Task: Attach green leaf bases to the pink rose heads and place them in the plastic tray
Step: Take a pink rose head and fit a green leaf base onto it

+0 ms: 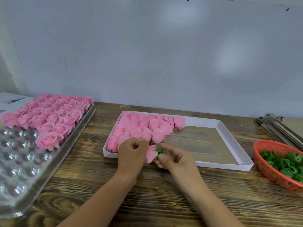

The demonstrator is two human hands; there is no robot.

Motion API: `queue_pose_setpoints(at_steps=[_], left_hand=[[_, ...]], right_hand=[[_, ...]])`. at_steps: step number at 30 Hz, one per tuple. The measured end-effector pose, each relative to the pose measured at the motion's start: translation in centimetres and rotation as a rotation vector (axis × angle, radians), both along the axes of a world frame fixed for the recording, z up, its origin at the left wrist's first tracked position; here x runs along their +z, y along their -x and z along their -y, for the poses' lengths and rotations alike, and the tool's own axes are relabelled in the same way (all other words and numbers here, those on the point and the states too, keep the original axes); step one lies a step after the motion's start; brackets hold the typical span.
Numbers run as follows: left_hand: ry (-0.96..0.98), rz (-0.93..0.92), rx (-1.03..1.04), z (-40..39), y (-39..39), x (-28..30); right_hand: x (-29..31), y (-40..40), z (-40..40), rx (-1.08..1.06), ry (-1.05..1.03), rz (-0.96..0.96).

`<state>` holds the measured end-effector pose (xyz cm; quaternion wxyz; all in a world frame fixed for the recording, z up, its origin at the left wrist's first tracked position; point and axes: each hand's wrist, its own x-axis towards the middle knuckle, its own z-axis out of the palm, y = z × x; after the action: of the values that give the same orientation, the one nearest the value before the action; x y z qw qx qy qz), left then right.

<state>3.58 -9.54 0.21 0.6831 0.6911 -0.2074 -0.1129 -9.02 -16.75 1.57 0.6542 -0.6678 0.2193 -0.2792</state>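
Progress looks roughly half: plastic tray (24,161) left of the white box (236,154) holds finished roses (49,115) in its far rows, near pockets bare. I see left hand (131,153) gripping 1 rose head (151,154) at the box's near edge while right hand (173,158) pinches a leaf base (159,150) onto it. Unfitted heads (144,126) fill the box's left part; spare bases (285,163) wait in the red basket (262,163) right of it.

One pink rose (151,154) lies on its side between the two hands, with a green leaf base (159,150) at its right end. More bare roses (144,126) fill the left part of a white box (229,133). Finished roses (54,112) stand upright in the far cells of the clear tray (19,169) — near cells hold none. Loose leaves (285,163) lie in a red basket (262,163).
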Motion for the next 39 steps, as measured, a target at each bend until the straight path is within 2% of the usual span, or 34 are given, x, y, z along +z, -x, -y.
queue_pose_setpoints(at_steps=[3,11,17,21,24,29,39], left_hand=[[-0.006,-0.013,-0.018,-0.1,0.2,0.2],[-0.058,-0.212,-0.124,-0.5,-0.1,0.4],[-0.028,-0.16,-0.101,-0.7,0.3,0.7],[-0.035,-0.183,-0.112,-0.7,0.4,0.8],[-0.031,-0.194,-0.113,-0.6,0.5,0.9],[-0.019,-0.238,-0.126,-0.8,0.6,1.1],[-0.011,-0.391,-0.166,-0.8,0.5,1.3]], right_hand=[[-0.1,0.1,0.3,0.01,-0.026,0.008],[-0.2,0.6,0.7,0.027,0.267,-0.066],[-0.2,0.4,0.9,0.043,0.172,-0.009],[0.0,0.7,1.2,0.019,0.304,-0.04],[0.2,0.8,1.5,0.006,0.305,0.01],[0.0,0.8,1.3,0.086,0.306,-0.011],[-0.1,0.8,1.2,0.082,0.228,-0.011]])
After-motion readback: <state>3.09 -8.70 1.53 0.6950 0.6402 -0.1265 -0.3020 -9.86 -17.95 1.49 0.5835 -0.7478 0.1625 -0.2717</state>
